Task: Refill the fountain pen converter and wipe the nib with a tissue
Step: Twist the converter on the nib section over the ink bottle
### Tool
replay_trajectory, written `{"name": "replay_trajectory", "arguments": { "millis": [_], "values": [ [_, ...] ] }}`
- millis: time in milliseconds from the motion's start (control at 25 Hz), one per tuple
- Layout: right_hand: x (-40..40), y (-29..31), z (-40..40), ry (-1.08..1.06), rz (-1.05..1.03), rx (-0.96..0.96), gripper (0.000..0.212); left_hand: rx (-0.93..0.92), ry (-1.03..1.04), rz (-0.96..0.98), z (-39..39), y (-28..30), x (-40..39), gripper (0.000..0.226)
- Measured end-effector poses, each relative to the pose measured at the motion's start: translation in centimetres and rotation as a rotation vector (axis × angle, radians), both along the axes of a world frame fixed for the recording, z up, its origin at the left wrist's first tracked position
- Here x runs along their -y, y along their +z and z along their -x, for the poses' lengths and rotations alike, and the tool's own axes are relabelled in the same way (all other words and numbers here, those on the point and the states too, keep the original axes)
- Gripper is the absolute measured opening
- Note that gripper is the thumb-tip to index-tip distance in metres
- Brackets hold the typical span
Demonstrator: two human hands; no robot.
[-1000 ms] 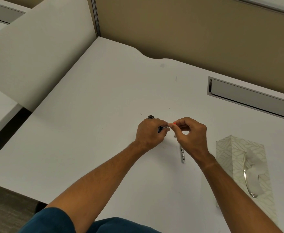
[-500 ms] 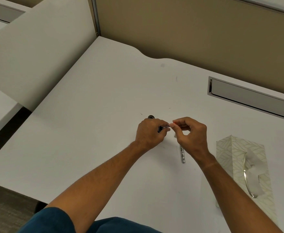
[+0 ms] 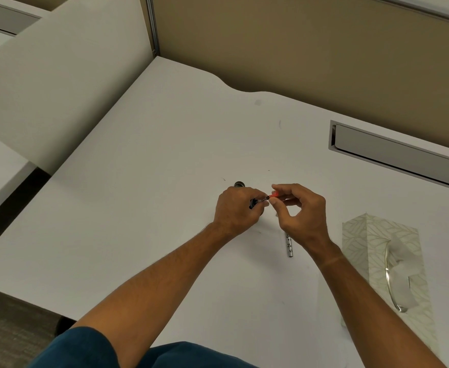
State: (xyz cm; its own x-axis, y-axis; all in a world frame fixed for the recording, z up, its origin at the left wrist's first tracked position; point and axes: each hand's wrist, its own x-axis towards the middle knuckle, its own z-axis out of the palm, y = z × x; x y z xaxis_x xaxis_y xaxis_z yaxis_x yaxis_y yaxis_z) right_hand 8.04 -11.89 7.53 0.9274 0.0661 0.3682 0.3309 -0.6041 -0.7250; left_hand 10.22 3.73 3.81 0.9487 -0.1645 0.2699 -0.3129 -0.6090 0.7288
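My left hand (image 3: 236, 208) grips the dark front section of the fountain pen (image 3: 255, 202) over the middle of the white desk. My right hand (image 3: 301, 213) pinches a small red-ended part, the converter (image 3: 273, 195), right at the section's end. The two pieces meet between my fingertips; the nib is hidden. A silver pen barrel (image 3: 289, 247) lies on the desk below my right hand. A small dark round object, perhaps the ink bottle (image 3: 239, 184), peeks out behind my left hand. The tissue box (image 3: 356, 235) lies at the right with a tissue sticking out.
A recessed cable tray (image 3: 404, 158) with a metal lid is set into the desk at the back right. Beige partition walls stand behind and to the left. The desk's front edge runs near my lap, and a gap opens at the left.
My right hand has shifted slightly, and the red end of the converter shows a little more between my fingertips. Everything else stays where it was.
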Motion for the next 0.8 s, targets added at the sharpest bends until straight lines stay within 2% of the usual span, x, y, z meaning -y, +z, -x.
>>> {"name": "replay_trajectory", "arguments": {
  "millis": [280, 440, 640, 800],
  "values": [
    [0.13, 0.04, -0.13, -0.021, 0.016, -0.003, 0.011, -0.014, -0.006, 0.006, 0.05, 0.03, 0.03, 0.018],
    [0.16, -0.08, 0.0, 0.009, -0.004, -0.023, 0.021, -0.023, -0.004, 0.003, 0.09, 0.06, 0.07, 0.018],
    [0.14, 0.04, -0.18, -0.025, -0.003, -0.015, 0.01, -0.028, -0.006, 0.009, 0.15, 0.21, 0.07, 0.017],
    [0.19, -0.05, -0.08, -0.031, -0.028, -0.067, 0.02, -0.041, -0.013, -0.001, 0.1, 0.17, -0.02, 0.019]
  ]
}}
